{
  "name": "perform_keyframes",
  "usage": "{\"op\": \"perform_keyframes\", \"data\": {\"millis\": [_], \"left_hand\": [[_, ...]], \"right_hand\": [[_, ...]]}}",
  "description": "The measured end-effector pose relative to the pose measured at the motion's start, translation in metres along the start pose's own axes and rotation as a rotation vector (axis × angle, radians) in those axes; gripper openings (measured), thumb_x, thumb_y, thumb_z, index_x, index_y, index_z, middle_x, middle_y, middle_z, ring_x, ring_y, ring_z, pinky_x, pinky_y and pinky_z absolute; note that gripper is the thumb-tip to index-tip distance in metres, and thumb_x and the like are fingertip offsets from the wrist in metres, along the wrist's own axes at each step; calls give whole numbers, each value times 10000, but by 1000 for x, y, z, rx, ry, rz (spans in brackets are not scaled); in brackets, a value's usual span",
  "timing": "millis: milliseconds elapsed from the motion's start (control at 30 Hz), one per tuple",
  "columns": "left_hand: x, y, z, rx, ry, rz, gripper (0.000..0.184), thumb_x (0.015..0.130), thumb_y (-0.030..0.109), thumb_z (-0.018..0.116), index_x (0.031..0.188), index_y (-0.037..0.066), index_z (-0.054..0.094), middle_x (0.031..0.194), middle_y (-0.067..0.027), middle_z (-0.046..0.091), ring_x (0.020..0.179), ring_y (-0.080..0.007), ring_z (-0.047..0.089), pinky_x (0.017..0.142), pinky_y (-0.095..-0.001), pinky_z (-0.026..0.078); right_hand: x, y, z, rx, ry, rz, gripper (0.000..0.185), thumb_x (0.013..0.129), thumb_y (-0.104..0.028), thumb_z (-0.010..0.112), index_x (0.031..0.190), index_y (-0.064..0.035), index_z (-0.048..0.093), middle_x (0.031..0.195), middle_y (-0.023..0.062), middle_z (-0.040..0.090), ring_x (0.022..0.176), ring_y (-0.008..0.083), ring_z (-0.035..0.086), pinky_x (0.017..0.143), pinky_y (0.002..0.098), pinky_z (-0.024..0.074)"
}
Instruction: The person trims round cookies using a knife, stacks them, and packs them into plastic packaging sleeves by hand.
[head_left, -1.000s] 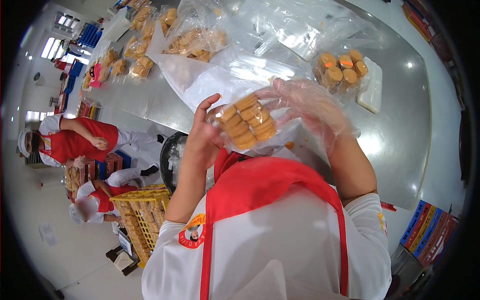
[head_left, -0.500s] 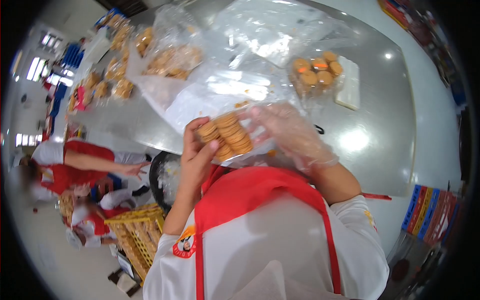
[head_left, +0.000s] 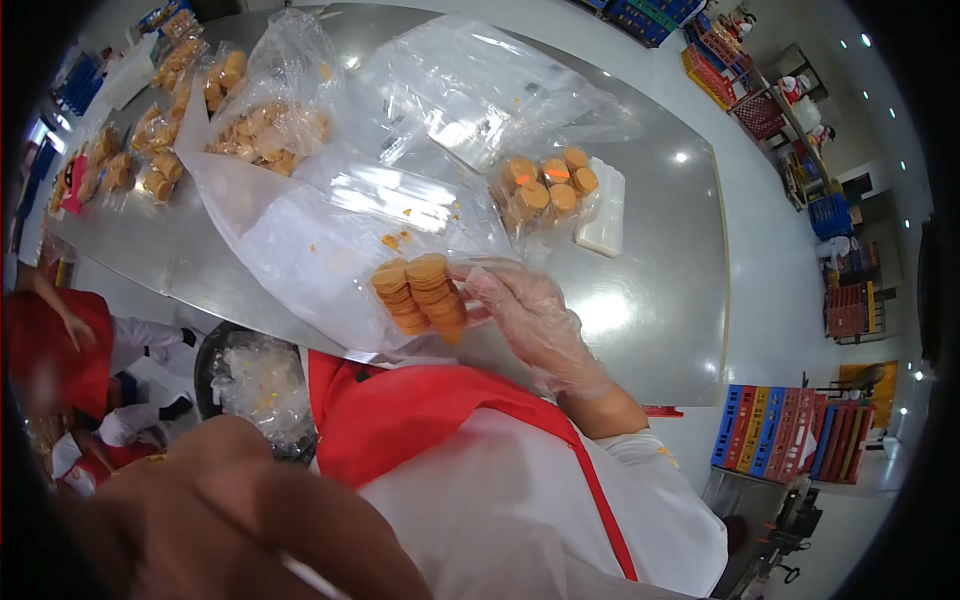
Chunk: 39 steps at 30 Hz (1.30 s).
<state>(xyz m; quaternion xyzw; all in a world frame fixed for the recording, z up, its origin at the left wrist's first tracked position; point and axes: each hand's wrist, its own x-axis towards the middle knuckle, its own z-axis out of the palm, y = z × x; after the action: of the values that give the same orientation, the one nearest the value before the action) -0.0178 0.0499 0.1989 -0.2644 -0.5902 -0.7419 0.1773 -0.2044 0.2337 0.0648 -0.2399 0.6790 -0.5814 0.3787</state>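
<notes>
Clear bag is holding stacked biscuits, right hand pinching its edge. Blurred left hand: finger state unclear. Black bin is containing crumpled plastic.

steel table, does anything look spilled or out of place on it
A few orange-brown crumbs lie loose on the plastic sheeting, just beyond the stacked cookies; they look like bits broken off cookies. Nothing else stands out.
</notes>
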Motion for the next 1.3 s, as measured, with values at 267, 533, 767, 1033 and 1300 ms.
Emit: {"op": "perform_keyframes", "data": {"millis": [267,533,767,1033,1300], "left_hand": [[-2,-5,12,-216,52,-38,277,984,142,543,1197,3,433,839,-195,619,730,-273,596,561,-386,512],[-7,-5,18,-313,142,-27,209,1020,187,475,1175,56,425,838,-189,636,709,-269,563,556,-384,479],[-4,-4,30,-380,263,-11,162,1051,225,414,1157,103,417,838,-183,652,691,-264,535,552,-382,450],[-5,-20,10,-634,246,234,165,1034,187,434,1176,105,418,808,-212,606,640,-260,517,498,-381,436],[-23,10,-4,-468,110,-177,171,977,20,482,1002,-132,407,809,-259,568,562,-366,630,378,-398,490]], "right_hand": [[-1,11,0,22,12,-8,372,1041,-279,557,1229,20,672,1152,122,661,957,166,648,815,299,563],[3,18,-5,22,-12,-46,366,1041,-278,557,1213,23,675,1187,129,639,974,168,637,834,311,575],[4,17,-4,59,10,-95,322,1046,-213,546,1175,54,671,1103,113,653,859,135,602,755,282,533],[5,18,-12,56,-19,-58,351,1045,-250,547,1206,36,672,1214,136,631,979,179,641,835,313,575],[4,17,-11,113,-13,-60,355,1044,-255,549,1204,36,676,1212,134,630,977,177,636,830,317,573]]}}
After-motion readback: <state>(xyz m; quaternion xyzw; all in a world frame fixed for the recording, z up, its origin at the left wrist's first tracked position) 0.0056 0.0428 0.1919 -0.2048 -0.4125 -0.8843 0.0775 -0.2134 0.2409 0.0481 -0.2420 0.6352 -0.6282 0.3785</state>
